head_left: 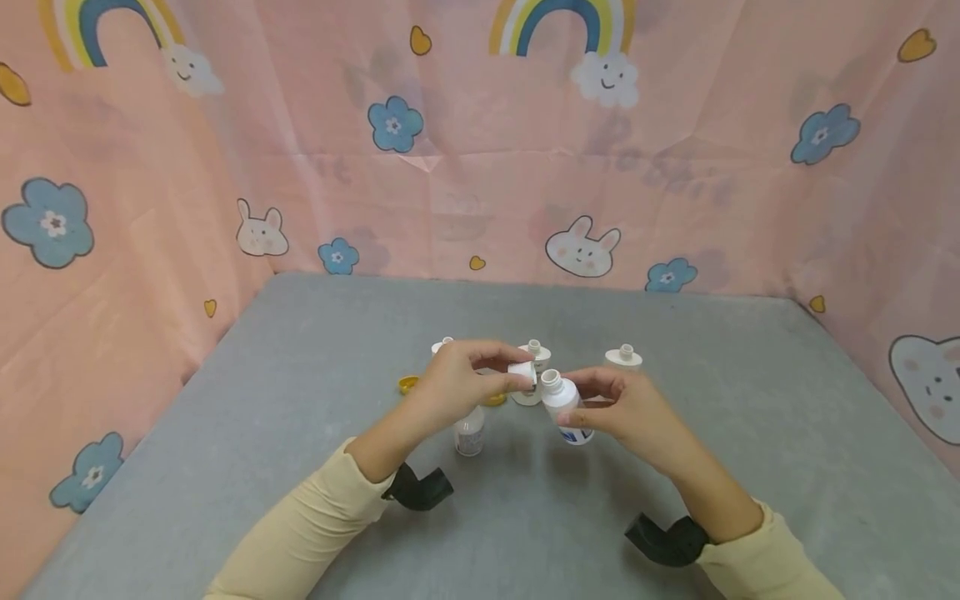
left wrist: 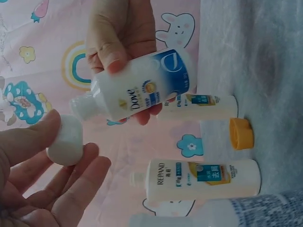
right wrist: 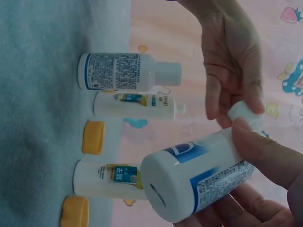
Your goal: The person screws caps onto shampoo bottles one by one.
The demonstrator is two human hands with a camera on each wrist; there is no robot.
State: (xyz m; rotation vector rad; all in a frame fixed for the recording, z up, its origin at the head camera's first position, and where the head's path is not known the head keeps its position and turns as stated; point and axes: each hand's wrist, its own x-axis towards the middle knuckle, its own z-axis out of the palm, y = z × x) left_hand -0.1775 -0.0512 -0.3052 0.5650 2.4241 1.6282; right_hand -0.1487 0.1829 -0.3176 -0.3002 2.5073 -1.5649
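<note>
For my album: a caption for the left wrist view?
Left hand pinches a cap, right hand holds the Dove bottle.

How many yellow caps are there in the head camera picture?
2. One yellow cap lies to the left of the left hand; another yellow cap shows just below that hand. More may be hidden behind it.
</note>
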